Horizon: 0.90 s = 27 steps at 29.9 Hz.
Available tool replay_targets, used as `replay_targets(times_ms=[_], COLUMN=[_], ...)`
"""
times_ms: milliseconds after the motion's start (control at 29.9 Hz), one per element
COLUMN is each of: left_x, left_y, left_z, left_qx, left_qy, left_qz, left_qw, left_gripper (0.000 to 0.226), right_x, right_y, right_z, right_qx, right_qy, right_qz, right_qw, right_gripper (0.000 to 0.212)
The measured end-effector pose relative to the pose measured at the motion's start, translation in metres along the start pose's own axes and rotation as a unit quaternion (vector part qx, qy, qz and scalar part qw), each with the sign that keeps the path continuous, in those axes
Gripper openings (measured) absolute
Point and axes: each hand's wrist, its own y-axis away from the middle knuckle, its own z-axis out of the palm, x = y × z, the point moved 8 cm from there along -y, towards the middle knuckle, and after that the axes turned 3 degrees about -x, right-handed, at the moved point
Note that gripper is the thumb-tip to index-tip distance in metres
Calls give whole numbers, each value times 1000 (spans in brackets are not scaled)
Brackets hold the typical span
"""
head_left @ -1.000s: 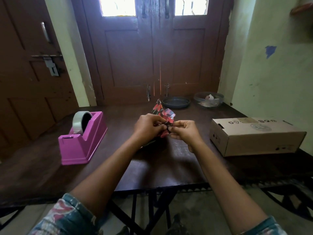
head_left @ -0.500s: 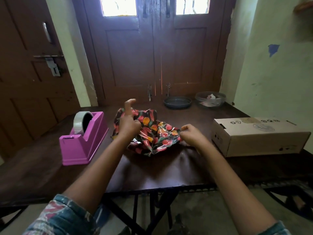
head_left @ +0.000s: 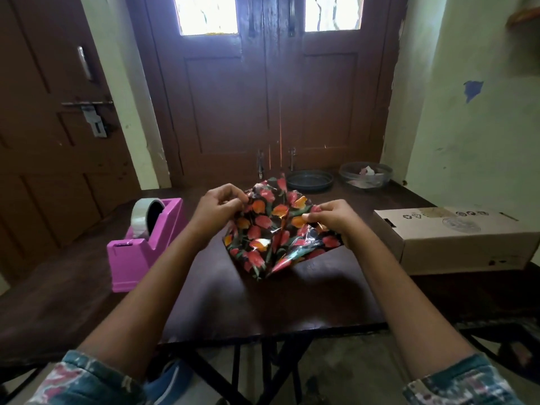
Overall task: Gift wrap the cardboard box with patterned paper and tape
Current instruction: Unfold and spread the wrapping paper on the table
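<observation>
**Paper partly unfolded, box not yet on it**

Head view. Both hands work over the dark wooden table (head_left: 204, 311). Left hand (head_left: 217, 207) pinches the far-left edge of the glossy black wrapping paper with red and orange flower print (head_left: 271, 238); right hand (head_left: 330, 219) pinches its right edge, fingers curled onto the sheet. The hands are apart, with the sheet spread between them.

Change: one second ago the paper was a small folded wad held tight between both hands. Half a second ago it had opened across the table. Now it is wider again, though creased and peaked along its fold lines, near corner resting on the table.

Plain brown cardboard box (head_left: 455, 238) lies on the right of the table, well apart from the paper, unwrapped. Pink tape dispenser with a clear tape roll (head_left: 146, 241) stands to the left, untouched.

Judgement: task at opening stage. Sheet needs flattening before the box can be set on it.
</observation>
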Motion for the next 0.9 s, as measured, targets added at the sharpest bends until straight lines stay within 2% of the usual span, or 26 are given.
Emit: replay_targets(times_ms=[33,134,201,234,301,401,502,602,669,736,836,903], left_x=[-8,-13,-2,1,3,-2,-7,-13,-18,-21,-24,-18], left_y=[-1,-6,-8,-11,-16,-19,-18,-13,-11,-12,-14,-13], left_z=[0,2,7,8,10,0,-30,-38,-32,-21,-3,9], left_qx=[-2,20,28,28,25,51,154,186,168,119,3,-58], left_qy=[-38,-153,-235,-270,-284,-201,-221,-246,-276,-288,-267,-247], left_qz=[-36,-89,-91,-90,-92,-87,-78,-104,-126,-120,-117,-117], left_qw=[999,984,967,958,954,974,960,945,938,942,956,960], left_gripper=[6,50,59,57,41,11,12,13,23,33,49,49], right_x=[-4,-17,-23,-26,-24,-10,2,1,3,6,-4,-15], right_y=[2,5,6,6,3,0,-1,-1,-5,-7,0,5], right_z=[-1,8,15,16,13,-4,-33,-38,-33,-22,-8,-3], right_qx=[11,3,4,13,40,99,186,209,194,137,42,23], right_qy=[7,68,109,129,142,95,66,105,144,185,251,269], right_qz=[-22,-80,-105,-114,-119,-105,-84,-75,-44,-14,-48,-82], right_qw=[1000,994,988,985,982,985,977,969,969,973,966,959], right_gripper=[17,16,13,12,8,13,18,11,10,28,53,53])
